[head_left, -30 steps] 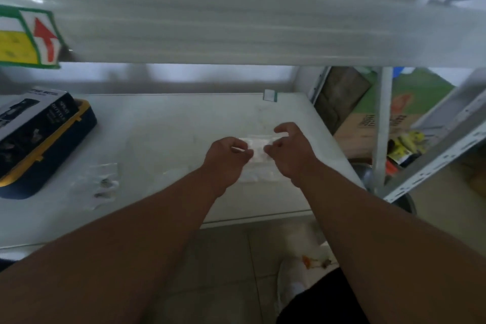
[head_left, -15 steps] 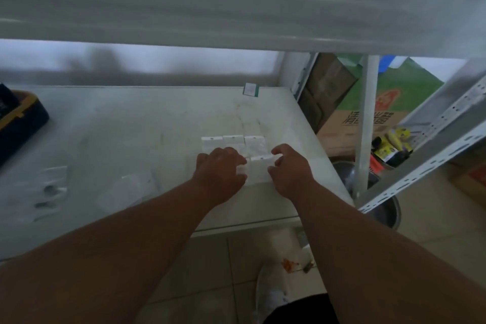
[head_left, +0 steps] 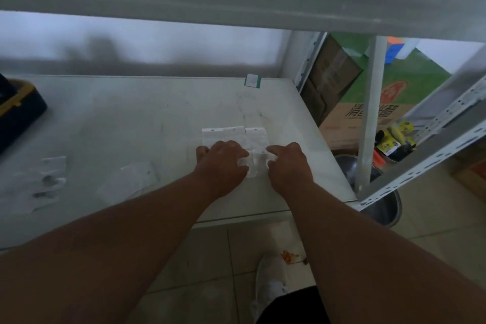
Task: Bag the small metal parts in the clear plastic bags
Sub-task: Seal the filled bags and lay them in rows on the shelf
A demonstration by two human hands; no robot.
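A small clear plastic bag lies flat on the white shelf between my hands. My left hand presses on its left edge and my right hand pinches its right edge. Just behind them, three more small clear bags lie side by side in a row. At the far left, clear bags with small dark metal parts rest on the shelf. Another empty clear bag lies between those and my hands.
A dark blue and yellow case sits at the shelf's left edge. A small green-edged card lies at the back. The upper shelf overhangs the top of the view. A white upright post, boxes and a metal bin stand to the right.
My hands lowered the bag from above the shelf down onto its surface, in front of the row of three bags. The view shifted right, so the case is mostly out of frame.
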